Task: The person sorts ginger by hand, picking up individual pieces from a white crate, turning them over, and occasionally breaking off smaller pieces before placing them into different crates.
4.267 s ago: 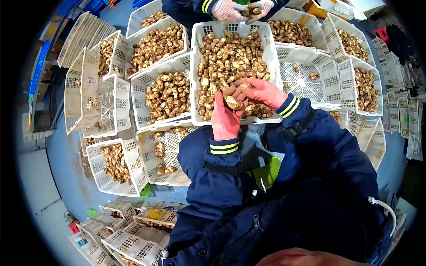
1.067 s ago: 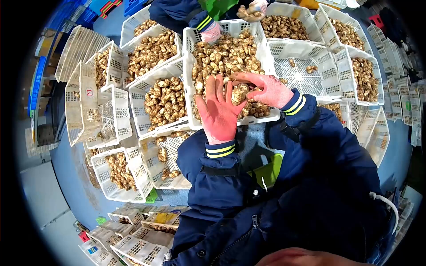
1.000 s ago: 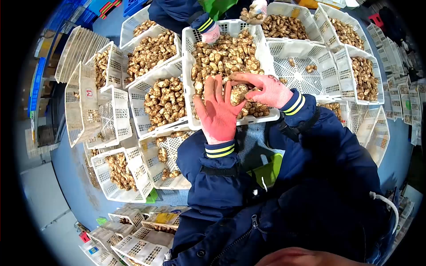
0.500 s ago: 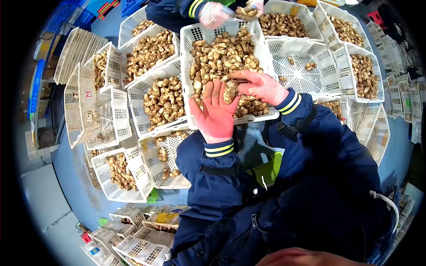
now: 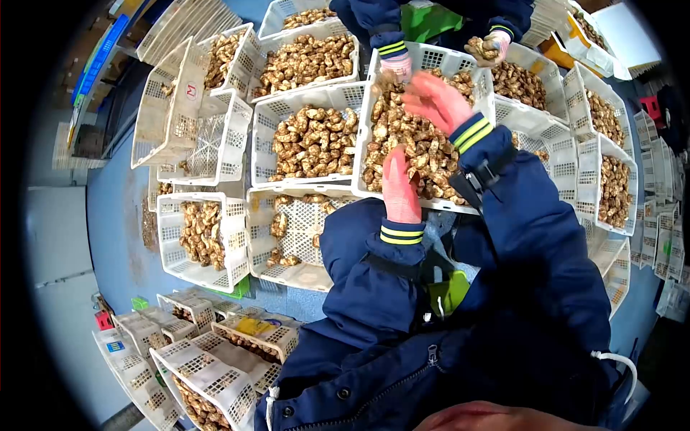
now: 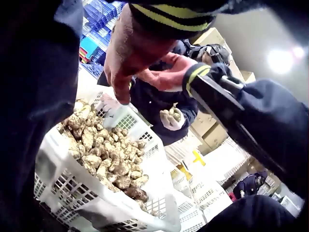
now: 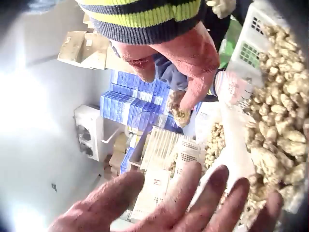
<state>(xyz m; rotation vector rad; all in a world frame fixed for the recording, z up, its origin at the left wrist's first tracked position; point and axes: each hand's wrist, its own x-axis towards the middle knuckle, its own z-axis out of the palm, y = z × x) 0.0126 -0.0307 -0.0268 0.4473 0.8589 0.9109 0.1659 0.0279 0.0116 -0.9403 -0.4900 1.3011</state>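
Note:
A white crate [image 5: 363, 147] of mottled brown-and-cream tubers [image 5: 410, 140] stands in front of me. My left hand [image 5: 400, 188], in a pink glove, is over its near part, palm turned sideways. The right wrist view shows the left hand's fingers [image 7: 183, 203] spread, with nothing between them. My right hand [image 5: 436, 100], also pink-gloved and blurred, reaches over the crate's far half. In the right wrist view its thumb and fingers pinch a tuber [image 7: 182, 117] pointing away from the heap. The left wrist view hides that tuber behind my left hand.
Opposite, another person's striped gloved hand [image 5: 395, 67] is at the crate's far left corner. Their other hand [image 5: 489, 49] holds tubers. More crates with tubers flank both sides; a sparsely filled crate [image 5: 298, 223] is at near left, and stacked crates [image 5: 208, 359] lie behind it.
My right hand has moved away from the left palm, up and left over the crate, carrying the tuber. My left hand has turned from palm-up to sideways. The head view has shifted too.

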